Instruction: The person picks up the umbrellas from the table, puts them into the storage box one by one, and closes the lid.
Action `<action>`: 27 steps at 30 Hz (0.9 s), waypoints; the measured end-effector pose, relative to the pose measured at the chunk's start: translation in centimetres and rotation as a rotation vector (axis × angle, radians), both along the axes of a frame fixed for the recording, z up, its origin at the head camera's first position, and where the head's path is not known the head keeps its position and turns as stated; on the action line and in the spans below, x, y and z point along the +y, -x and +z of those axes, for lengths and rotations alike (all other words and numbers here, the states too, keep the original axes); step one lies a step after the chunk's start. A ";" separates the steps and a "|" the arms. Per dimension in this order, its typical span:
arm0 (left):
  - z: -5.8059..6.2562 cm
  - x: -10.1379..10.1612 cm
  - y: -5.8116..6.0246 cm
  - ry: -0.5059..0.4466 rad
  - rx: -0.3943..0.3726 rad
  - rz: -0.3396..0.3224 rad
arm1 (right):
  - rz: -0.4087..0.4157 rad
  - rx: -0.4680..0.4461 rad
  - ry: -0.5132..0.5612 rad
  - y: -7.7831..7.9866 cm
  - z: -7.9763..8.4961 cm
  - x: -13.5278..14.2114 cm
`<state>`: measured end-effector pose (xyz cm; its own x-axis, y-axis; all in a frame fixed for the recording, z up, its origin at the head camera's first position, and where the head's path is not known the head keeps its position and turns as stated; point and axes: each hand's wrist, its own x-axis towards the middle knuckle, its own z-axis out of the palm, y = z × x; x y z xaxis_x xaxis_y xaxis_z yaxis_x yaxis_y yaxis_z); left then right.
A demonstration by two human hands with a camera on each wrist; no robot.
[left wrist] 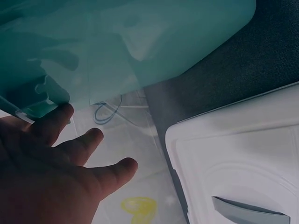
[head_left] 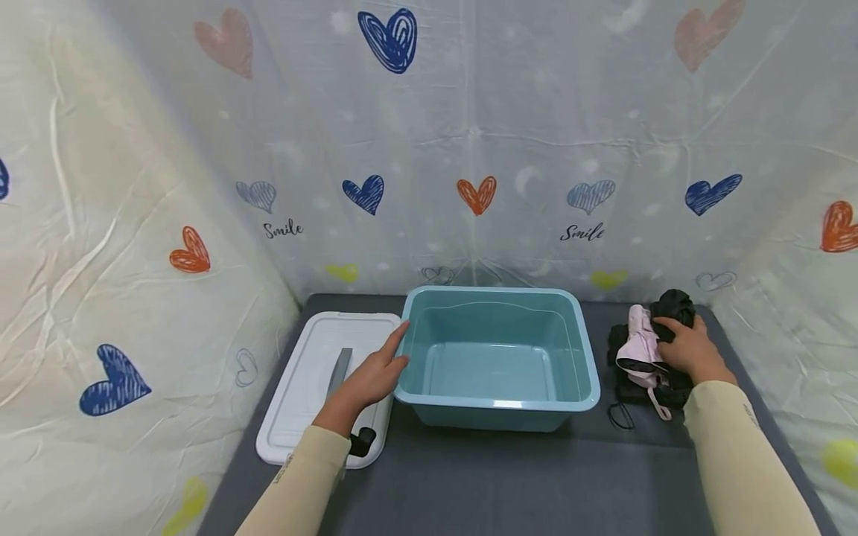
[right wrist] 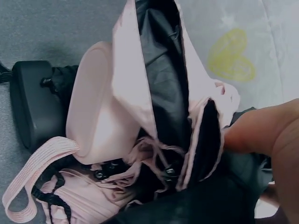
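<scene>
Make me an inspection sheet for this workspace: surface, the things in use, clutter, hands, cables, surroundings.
Surface: dark grey tabletop.
Things in use: blue-green basin, open side up; pink bundle and black bundle, apparently folded umbrellas, heaped to its right.
Clutter: white panel left of the basin, a grey strip on it.
Left hand: touches the basin's rim, fingers extended.
Right hand: grips the black bundle.
Cables: nothing seen; the thin dark loop beside the bundles may be a strap.
Surroundings: heart-printed sheets behind and on both sides.
</scene>
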<state>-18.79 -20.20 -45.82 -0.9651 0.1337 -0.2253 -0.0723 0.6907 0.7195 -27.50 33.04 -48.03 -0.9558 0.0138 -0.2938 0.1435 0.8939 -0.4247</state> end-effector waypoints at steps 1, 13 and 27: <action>0.0 0.0 0.0 0.000 -0.001 0.002 | -0.009 0.003 0.002 0.0 -0.1 0.1; -0.1 -0.2 -0.3 0.006 -0.001 0.004 | -0.055 0.109 0.019 -0.1 -0.8 0.1; -0.3 -0.2 -0.5 -0.017 0.014 0.005 | 0.003 0.218 0.009 -1.0 0.1 0.6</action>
<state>-18.28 -20.43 -46.16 -0.9688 0.1320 -0.2098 -0.0661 0.6782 0.7319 -26.54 33.65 -47.93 -0.9967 0.0094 -0.0804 0.0451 0.8900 -0.4537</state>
